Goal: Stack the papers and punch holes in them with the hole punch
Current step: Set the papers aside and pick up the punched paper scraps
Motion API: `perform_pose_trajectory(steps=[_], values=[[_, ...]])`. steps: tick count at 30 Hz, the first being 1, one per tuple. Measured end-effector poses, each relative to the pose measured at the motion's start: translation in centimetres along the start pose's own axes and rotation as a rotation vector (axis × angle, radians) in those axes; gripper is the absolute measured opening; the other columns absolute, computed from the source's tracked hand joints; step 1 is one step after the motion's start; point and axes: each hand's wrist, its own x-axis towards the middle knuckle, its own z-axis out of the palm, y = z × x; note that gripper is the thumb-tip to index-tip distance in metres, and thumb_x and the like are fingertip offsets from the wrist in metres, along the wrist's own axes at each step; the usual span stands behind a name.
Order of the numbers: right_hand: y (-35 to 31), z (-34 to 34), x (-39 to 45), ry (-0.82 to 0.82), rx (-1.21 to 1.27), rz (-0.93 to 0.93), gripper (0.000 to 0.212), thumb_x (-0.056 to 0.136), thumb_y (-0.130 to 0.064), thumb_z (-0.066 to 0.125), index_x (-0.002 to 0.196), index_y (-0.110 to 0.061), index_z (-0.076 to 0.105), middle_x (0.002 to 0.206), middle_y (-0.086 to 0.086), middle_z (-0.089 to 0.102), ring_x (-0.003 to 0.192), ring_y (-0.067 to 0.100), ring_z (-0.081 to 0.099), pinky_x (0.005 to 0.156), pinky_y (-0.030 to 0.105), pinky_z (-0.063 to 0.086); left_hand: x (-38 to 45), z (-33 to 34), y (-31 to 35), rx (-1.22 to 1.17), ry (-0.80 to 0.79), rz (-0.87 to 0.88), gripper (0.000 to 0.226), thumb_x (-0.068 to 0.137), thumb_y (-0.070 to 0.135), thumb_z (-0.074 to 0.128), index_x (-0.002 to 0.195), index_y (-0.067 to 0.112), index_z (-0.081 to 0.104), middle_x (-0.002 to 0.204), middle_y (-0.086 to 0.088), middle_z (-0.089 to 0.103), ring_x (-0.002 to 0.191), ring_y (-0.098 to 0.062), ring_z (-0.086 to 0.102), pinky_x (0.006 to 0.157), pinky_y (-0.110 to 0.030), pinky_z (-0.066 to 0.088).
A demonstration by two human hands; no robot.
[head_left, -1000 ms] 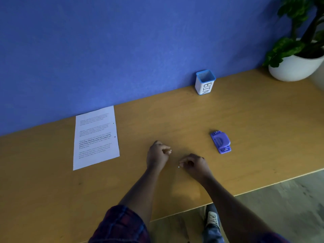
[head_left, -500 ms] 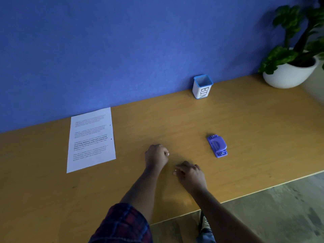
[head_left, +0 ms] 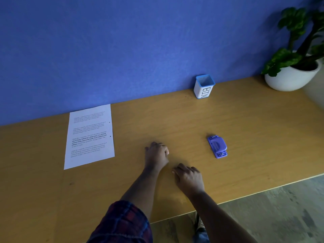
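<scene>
Right hand [head_left: 190, 178] nearest, knuckles up on the wooden desk [head_left: 245, 130], fingers curled under; can't tell if it pinches anything. Left hand [head_left: 156, 154] just beyond, loosely fisted, contents unclear. Purple hole punch [head_left: 217, 146] right of the hands, untouched. Printed papers [head_left: 89, 136] far left, two holes along the right edge. White "BIN" cup [head_left: 204, 87] at the blue wall.

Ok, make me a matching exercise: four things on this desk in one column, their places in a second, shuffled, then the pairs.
Things:
1. papers
2. hole punch
3. bin
4. plant pot

Places:
A. far right corner
B. at the wall, mid-desk
C. left, top edge at the wall
D. right of both hands

Pairs: 1-C, 2-D, 3-B, 4-A
</scene>
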Motion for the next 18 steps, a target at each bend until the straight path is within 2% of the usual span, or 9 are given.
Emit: perform_pose_trajectory(steps=[3, 7, 10, 13, 15, 18], values=[[-0.1, 0.2, -0.1, -0.028, -0.003, -0.026, 0.005, 0.078, -0.023, 0.080, 0.083, -0.023, 0.078, 0.084, -0.004, 0.072, 0.058, 0.016, 0.070, 0.051, 0.030, 0.055, 0.2, 0.1, -0.1, 0.002, -0.027, 0.021, 0.014, 0.084, 0.013, 0.069, 0.088, 0.026, 0.070, 0.101, 0.011, 0.066, 0.113, -0.019, 0.053, 0.088, -0.041, 0.046], [0.0, 0.4, 0.2, -0.064, 0.032, -0.021, 0.006, 0.078, -0.021, 0.079, 0.082, -0.022, 0.075, 0.083, -0.002, 0.070, 0.057, 0.019, 0.068, 0.052, 0.030, 0.055, 0.4, 0.3, -0.5, -0.145, 0.022, -0.031, 0.011, 0.081, 0.010, 0.070, 0.082, 0.021, 0.069, 0.094, 0.009, 0.069, 0.102, -0.018, 0.056, 0.079, -0.031, 0.046], [0.4, 0.8, 0.3, -0.104, 0.118, 0.087, 0.004, 0.086, -0.022, 0.070, 0.088, -0.019, 0.073, 0.091, 0.001, 0.070, 0.069, 0.027, 0.067, 0.063, 0.036, 0.057, 0.5, 0.4, -1.2, -0.330, 0.035, -0.091, 0.011, 0.081, 0.004, 0.066, 0.077, 0.013, 0.069, 0.084, 0.007, 0.070, 0.085, -0.015, 0.059, 0.073, -0.028, 0.046], [0.8, 1.1, 0.3, -0.141, 0.272, 0.200, 0.010, 0.091, -0.019, 0.061, 0.094, -0.017, 0.070, 0.099, 0.004, 0.068, 0.085, 0.029, 0.066, 0.078, 0.040, 0.054, 0.6, 0.2, -1.7, -0.458, 0.017, -0.139, 0.011, 0.083, 0.004, 0.067, 0.075, 0.011, 0.070, 0.076, 0.010, 0.066, 0.067, -0.003, 0.057, 0.065, -0.020, 0.040], [0.9, 1.0, 0.4, -0.117, 0.353, 0.224, 0.007, 0.088, -0.012, 0.064, 0.090, -0.014, 0.071, 0.094, 0.005, 0.069, 0.085, 0.030, 0.067, 0.079, 0.039, 0.054, 0.5, 0.0, -1.8, -0.468, 0.014, -0.151, 0.011, 0.084, 0.005, 0.067, 0.076, 0.011, 0.070, 0.076, 0.011, 0.066, 0.066, 0.000, 0.056, 0.064, -0.020, 0.039], [1.3, 0.8, 0.7, -0.104, 0.488, 0.270, 0.010, 0.085, -0.004, 0.065, 0.087, -0.011, 0.072, 0.093, 0.006, 0.071, 0.084, 0.028, 0.068, 0.077, 0.038, 0.055, 0.4, 0.0, -1.6, -0.447, 0.033, -0.128, 0.010, 0.084, 0.007, 0.070, 0.077, 0.013, 0.073, 0.080, 0.008, 0.071, 0.071, -0.007, 0.060, 0.066, -0.021, 0.042]])
